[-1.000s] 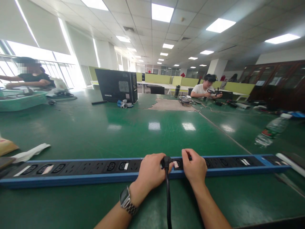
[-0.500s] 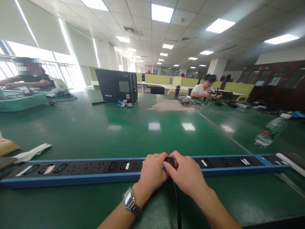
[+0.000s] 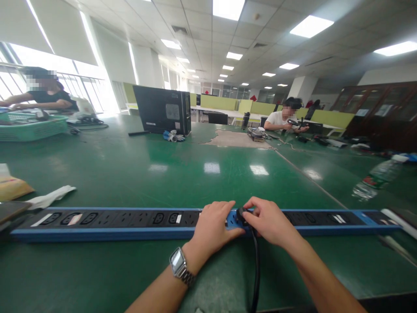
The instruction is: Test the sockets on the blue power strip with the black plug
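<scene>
In the head view, a long power strip (image 3: 130,234) is lying on the green bench (image 3: 163,184), running along the near edge. The left hand (image 3: 211,224) is resting across the strip's middle. It is spreading its thumb and fingers wide, not closing up, maybe to stop the strip from sliding. Just beside it, the right hand (image 3: 269,219) is pinching a black plug (image 3: 241,214) with thumb and fingers, likely so the pins are pointing down. The plug is sitting on or just over the strip; I cannot tell if it is going into a hole. Its cord (image 3: 256,274) is trailing toward the bench's near edge, probably to stay out of the way. Near the far edge, a computer case (image 3: 159,108) is standing with gloves (image 3: 174,136) lying beside it, well apart from both hands.
</scene>
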### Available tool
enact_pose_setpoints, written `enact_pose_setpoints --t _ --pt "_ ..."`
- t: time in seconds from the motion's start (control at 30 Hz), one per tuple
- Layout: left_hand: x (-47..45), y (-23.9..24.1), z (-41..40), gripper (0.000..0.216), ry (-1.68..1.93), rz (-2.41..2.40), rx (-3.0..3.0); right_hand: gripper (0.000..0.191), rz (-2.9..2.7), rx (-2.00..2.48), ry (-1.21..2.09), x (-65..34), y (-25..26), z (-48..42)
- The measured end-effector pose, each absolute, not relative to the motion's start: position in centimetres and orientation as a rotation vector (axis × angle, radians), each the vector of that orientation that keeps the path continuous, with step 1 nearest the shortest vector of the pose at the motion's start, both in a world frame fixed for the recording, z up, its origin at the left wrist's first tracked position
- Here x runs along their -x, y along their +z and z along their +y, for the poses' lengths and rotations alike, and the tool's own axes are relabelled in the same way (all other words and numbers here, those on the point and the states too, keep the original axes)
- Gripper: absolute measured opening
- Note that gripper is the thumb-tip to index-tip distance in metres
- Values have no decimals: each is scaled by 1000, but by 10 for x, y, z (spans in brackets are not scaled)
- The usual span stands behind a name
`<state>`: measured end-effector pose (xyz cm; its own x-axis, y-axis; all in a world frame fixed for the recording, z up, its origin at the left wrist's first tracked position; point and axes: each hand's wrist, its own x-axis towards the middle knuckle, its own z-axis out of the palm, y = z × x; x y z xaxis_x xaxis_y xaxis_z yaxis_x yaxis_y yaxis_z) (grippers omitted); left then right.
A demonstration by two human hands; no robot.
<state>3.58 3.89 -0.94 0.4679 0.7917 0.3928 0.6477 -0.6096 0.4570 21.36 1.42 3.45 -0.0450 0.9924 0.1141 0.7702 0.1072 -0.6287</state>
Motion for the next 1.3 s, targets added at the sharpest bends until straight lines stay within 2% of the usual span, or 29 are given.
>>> enact_pose_setpoints --t 0.27,0.43,0.53,0.6,0.77,0.87,1.03,1.3 --pt "-34 -11 39 30 972 1095 -2425 22 -1885 1654 624 -201 35 10" --pt "-35 -7 36 29 902 1161 -2480 38 -1749 1430 956 -209 27 11" --pt "-37 -4 34 22 833 1189 -2522 44 -1616 1325 981 -214 18 13" --pt "-38 -3 33 20 832 1214 -2522 42 -1553 1343 841 -217 11 13" --pt "-39 -5 34 22 869 1241 -2489 34 -1562 1645 53 -235 -13 11" --pt "-40 -5 34 20 870 1259 -2481 33 -1685 1642 -225 -243 -31 11" --pt "-41 -6 34 21 867 1274 -2500 32 -1742 1634 -401 -245 -46 14" --pt "-42 -8 32 22 891 1287 -2547 30 -1757 1633 -399 -244 -45 14"
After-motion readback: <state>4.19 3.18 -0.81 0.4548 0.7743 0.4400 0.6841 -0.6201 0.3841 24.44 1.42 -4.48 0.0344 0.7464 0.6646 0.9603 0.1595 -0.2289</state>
